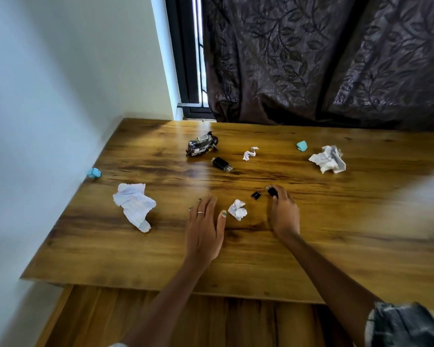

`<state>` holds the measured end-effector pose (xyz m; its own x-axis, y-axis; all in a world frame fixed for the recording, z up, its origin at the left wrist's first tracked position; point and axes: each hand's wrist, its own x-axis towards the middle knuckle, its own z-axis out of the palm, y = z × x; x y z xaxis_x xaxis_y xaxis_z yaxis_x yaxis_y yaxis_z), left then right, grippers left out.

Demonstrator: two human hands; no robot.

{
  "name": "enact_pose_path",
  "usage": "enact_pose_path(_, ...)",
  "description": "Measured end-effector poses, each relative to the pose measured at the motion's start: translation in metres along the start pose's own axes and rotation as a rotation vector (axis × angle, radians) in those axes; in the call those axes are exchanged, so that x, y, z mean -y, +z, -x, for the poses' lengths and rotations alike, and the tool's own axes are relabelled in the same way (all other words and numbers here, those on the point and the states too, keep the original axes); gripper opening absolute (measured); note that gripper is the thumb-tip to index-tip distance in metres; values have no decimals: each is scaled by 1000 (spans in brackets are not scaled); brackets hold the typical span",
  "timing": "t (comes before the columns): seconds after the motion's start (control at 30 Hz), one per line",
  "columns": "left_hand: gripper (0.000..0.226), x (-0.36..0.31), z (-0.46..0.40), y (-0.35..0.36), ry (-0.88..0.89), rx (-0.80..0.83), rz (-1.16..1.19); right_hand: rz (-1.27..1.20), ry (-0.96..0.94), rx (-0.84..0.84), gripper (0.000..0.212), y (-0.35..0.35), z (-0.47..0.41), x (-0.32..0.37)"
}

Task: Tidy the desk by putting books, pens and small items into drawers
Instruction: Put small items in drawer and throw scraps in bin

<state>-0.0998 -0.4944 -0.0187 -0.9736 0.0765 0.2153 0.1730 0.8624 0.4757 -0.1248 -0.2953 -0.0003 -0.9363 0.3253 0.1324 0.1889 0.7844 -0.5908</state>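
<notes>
Wooden desk (pixel 236 259), small black stick (pixel 272 192)

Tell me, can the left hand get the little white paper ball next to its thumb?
Probably yes. The left hand lies flat and open on the desk, and the small crumpled paper sits just beside its thumb with only bare wood between them.

Bare desk (pixel 273 266) along near edge; crumpled paper (pixel 238 209) between hands, wrapper (pixel 201 144) farther back.

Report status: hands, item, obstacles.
Left hand flat on desk, open. Right hand grips small black item. Black cap and paper wad lie alongside.
</notes>
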Motion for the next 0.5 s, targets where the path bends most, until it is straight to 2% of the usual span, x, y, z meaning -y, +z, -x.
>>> enact_pose_path(0.13, 59, -1, -37, 3, -6, -56, 8, -3, -55, -19, 34, 9, -8, 5)
enact_pose_path(0.23, 48, 3, -70, 11, 94, -68, -40, 43, -115, 76, 42, 18, -9, 7)
enact_pose_path(0.3, 48, 5, -95, 16, 154, -24, -66, 89, -178, 127, 49, 21, -10, 4)
enact_pose_path(0.37, 57, 4, -118, 19, 178, 57, -117, 138, -236, 119, 46, 21, -12, 4)
enact_pose_path(0.5, 59, 0, -156, 28, 232, 211, -265, 186, -304, -29, 31, 25, -16, 2)
